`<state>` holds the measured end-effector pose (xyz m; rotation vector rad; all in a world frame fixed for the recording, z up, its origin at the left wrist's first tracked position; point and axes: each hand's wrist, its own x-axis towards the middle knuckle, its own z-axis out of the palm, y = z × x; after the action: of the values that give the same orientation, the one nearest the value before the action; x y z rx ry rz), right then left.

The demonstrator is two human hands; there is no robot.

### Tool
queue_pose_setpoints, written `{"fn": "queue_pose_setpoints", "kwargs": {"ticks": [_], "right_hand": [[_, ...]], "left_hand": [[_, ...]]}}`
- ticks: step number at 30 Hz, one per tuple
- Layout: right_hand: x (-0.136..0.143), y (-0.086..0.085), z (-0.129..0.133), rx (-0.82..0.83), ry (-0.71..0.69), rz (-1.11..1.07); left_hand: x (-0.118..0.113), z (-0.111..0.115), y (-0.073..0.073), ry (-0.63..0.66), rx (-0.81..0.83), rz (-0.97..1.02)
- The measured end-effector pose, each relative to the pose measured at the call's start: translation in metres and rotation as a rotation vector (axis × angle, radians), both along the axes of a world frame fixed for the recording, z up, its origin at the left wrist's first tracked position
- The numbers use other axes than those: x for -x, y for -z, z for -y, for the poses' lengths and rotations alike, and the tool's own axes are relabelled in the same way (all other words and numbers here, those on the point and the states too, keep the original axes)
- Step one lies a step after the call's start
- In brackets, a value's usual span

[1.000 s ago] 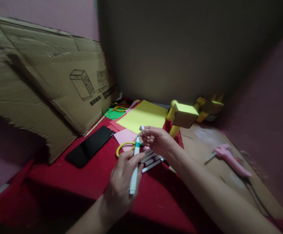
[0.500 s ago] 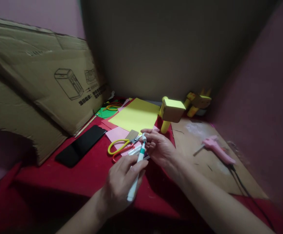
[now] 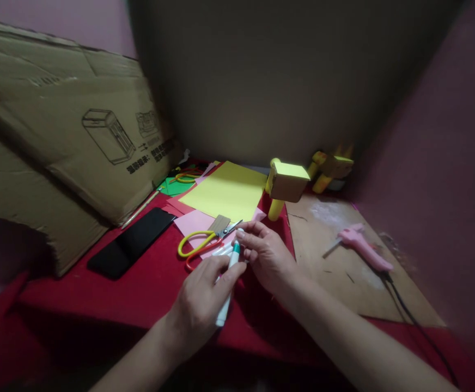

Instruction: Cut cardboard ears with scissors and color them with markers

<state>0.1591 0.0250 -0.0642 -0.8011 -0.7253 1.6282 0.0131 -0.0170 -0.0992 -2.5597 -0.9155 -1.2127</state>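
My left hand (image 3: 207, 291) is closed around a white marker pen (image 3: 234, 261) with a green band, its tip pointing up and away. The fingertips of my right hand (image 3: 268, 247) pinch a small white rounded piece (image 3: 240, 232) right at the marker's tip; its kind is too small to make out. Just beyond my hands, scissors (image 3: 199, 242) with yellow and red handles lie partly over pink paper (image 3: 188, 222). Beside their blades sits a small brown cardboard piece (image 3: 220, 222). Clear white pens or tubes (image 3: 223, 250) are partly hidden behind my left hand.
Yellow paper (image 3: 225, 190) lies behind the scissors, a black phone (image 3: 131, 242) to the left. A yellow-and-brown cardboard figure (image 3: 288, 188) stands behind my right hand, another (image 3: 335, 169) farther back. A pink glue gun (image 3: 364, 247) rests on a board (image 3: 315, 261). Cardboard (image 3: 69, 141) leans at left.
The marker's tip and the white piece have come closer together, so less of the tip shows. Both hands stay in nearly the same place; the view has shifted slightly.
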Motion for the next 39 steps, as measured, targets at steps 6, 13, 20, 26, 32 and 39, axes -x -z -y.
{"fn": "queue_pose_setpoints", "kwargs": {"ticks": [6, 13, 20, 26, 32, 39], "right_hand": [[0.001, 0.002, 0.005, 0.007, 0.023, 0.023], [0.006, -0.002, 0.016, 0.029, -0.004, -0.067], [0.009, -0.003, 0.029, 0.009, -0.036, -0.08], [-0.05, -0.012, -0.002, -0.098, 0.049, 0.419], [-0.12, 0.001, -0.04, -0.302, 0.419, 1.338], [-0.126, 0.025, -0.043, -0.454, 0.536, 1.342]], "left_hand": [[0.007, 0.004, 0.001, 0.034, 0.184, -0.022], [0.012, 0.004, 0.002, 0.076, 0.128, 0.048], [0.005, 0.007, -0.004, 0.101, 0.057, 0.043], [0.024, -0.02, -0.026, -0.148, 0.191, 0.193], [0.039, -0.041, -0.038, -0.256, 0.618, -0.007], [0.025, -0.03, -0.037, -0.322, 0.626, -0.402]]}}
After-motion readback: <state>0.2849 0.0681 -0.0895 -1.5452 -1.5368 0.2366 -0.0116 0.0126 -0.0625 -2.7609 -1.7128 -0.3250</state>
